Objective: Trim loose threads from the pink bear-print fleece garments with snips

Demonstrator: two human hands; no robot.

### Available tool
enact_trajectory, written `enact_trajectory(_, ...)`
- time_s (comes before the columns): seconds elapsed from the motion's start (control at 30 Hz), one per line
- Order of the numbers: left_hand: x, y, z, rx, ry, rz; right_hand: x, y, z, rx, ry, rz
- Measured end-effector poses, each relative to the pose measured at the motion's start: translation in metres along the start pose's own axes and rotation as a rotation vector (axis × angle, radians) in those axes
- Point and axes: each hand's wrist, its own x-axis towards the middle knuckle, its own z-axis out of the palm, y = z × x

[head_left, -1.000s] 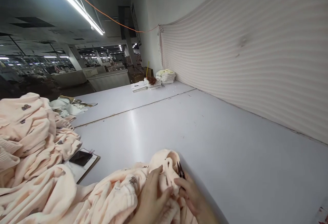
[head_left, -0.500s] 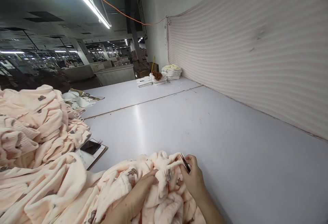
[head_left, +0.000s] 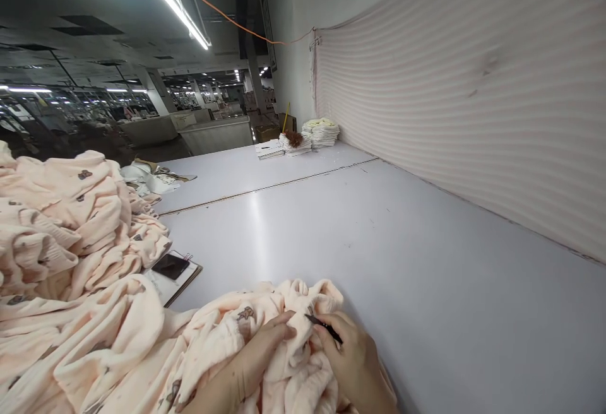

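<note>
Peach plush fabric (head_left: 222, 332) with small grey printed figures lies bunched along the front of the table. My left hand (head_left: 272, 338) is closed on a fold of it, thumb and fingers pinching the cloth. In my right hand (head_left: 353, 351) is a pair of small black thread snips (head_left: 329, 327), their pointed end toward the left hand and close above the fabric. The snips' blades are too small to tell if they are apart. My right hand's lower fingers are partly hidden against the cloth.
A larger heap of the same fabric (head_left: 95, 212) rises at the left. Beside it lies a clipboard (head_left: 182, 284) with a dark phone (head_left: 171, 266) on top. Stacked white cloths (head_left: 322, 133) stand at the far end of the table (head_left: 449, 288). A striped sheet (head_left: 449, 98) covers the right wall.
My right hand has moved left and slightly down with the snips, whose point now sits nearer my left hand. It has left the fabric's upper right edge. My left hand keeps its hold.
</note>
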Motion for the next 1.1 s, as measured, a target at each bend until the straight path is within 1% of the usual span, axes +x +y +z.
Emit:
enact_trajectory(0.07, -0.003, 0.003, 0.002, 0.014, 0.015, -0.014, 0.001, 0.001, 0.000, 0.017, -0.024, 0.034)
enact_trajectory(0.17, -0.007, 0.007, 0.005, 0.042, 0.108, -0.049, 0.000, 0.003, -0.002, 0.039, -0.077, 0.056)
enact_trajectory(0.23, -0.009, 0.008, 0.007, 0.056, 0.128, -0.060, 0.000, 0.004, -0.002, 0.049, -0.074, 0.057)
enact_trajectory(0.27, -0.011, 0.009, 0.008, 0.065, 0.117, -0.059, -0.001, 0.005, -0.002, 0.065, -0.058, 0.062)
enact_trajectory(0.33, -0.014, 0.011, 0.011, 0.098, 0.041, -0.031, 0.000, 0.007, -0.002, 0.123, -0.022, 0.079)
enact_trajectory(0.4, -0.017, 0.011, 0.013, 0.245, -0.041, 0.055, 0.001, 0.009, -0.001, 0.196, -0.017, 0.093)
enact_trajectory(0.43, -0.018, 0.011, 0.013, 0.346, -0.056, 0.110, 0.003, 0.010, -0.001, 0.227, -0.022, 0.105)
enact_trajectory(0.47, -0.019, 0.010, 0.012, 0.464, -0.026, 0.186, 0.004, 0.010, -0.001, 0.251, -0.028, 0.119)
enact_trajectory(0.5, -0.020, 0.009, 0.009, 0.600, 0.054, 0.287, 0.006, 0.009, -0.001, 0.270, -0.032, 0.130)
enact_trajectory(0.57, -0.022, 0.008, 0.003, 0.832, 0.291, 0.526, 0.009, 0.006, -0.002, 0.299, -0.041, 0.125)
enact_trajectory(0.6, -0.024, 0.008, 0.001, 0.888, 0.406, 0.623, 0.011, 0.002, -0.002, 0.317, -0.053, 0.105)
enact_trajectory(0.63, -0.025, 0.008, -0.001, 0.902, 0.487, 0.687, 0.012, -0.002, -0.002, 0.339, -0.074, 0.078)
enact_trajectory(0.67, -0.027, 0.008, -0.001, 0.848, 0.522, 0.704, 0.013, -0.007, -0.002, 0.362, -0.096, 0.052)
enact_trajectory(0.7, -0.029, 0.008, 0.000, 0.714, 0.500, 0.669, 0.013, -0.013, -0.001, 0.381, -0.116, 0.032)
enact_trajectory(0.73, -0.031, 0.009, 0.002, 0.533, 0.447, 0.610, 0.013, -0.020, 0.000, 0.391, -0.133, 0.016)
enact_trajectory(0.8, -0.035, 0.009, 0.010, 0.146, 0.301, 0.480, 0.011, -0.032, 0.002, 0.380, -0.156, -0.011)
enact_trajectory(0.87, -0.039, 0.010, 0.016, -0.141, 0.190, 0.375, 0.008, -0.042, 0.006, 0.338, -0.152, -0.054)
enact_trajectory(0.93, -0.042, 0.011, 0.020, -0.270, 0.137, 0.314, 0.007, -0.048, 0.010, 0.308, -0.116, -0.093)
enact_trajectory(1.0, -0.043, 0.012, 0.021, -0.305, 0.125, 0.285, 0.007, -0.050, 0.011, 0.299, -0.084, -0.105)
enact_trajectory(1.1, -0.044, 0.012, 0.021, -0.313, 0.130, 0.274, 0.007, -0.049, 0.009, 0.291, -0.119, -0.098)
